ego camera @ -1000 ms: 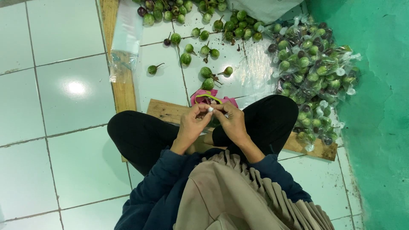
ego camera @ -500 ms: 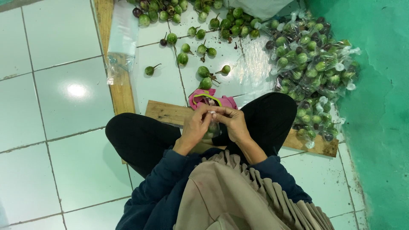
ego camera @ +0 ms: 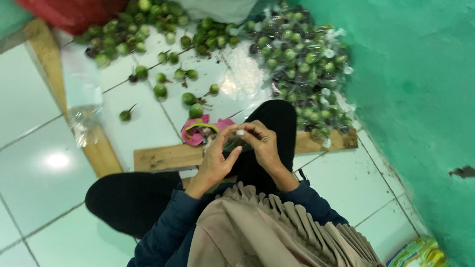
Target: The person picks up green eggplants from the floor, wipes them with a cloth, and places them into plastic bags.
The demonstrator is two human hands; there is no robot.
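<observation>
Both my hands meet above my crossed legs in black trousers. My left hand (ego camera: 216, 160) and my right hand (ego camera: 262, 146) together grip a small clear plastic packet (ego camera: 233, 144) with something green inside; its top is pinched between the fingertips. Just beyond my hands a pink sandal (ego camera: 200, 130) lies on the tile next to a wooden plank (ego camera: 168, 157). Loose green round fruits (ego camera: 189, 98) with stems are scattered on the white tiled floor further off.
A heap of clear bags filled with green fruits (ego camera: 307, 64) lies by the green wall (ego camera: 415, 99) at right. A second plank (ego camera: 54, 94) with a clear plastic bag (ego camera: 81, 109) runs along the left. Red cloth (ego camera: 69, 12) sits top left.
The view has swung and tilted to the right, so the wall fills more of the frame. My hands stay together on the small packet, fingers shifting at its top.
</observation>
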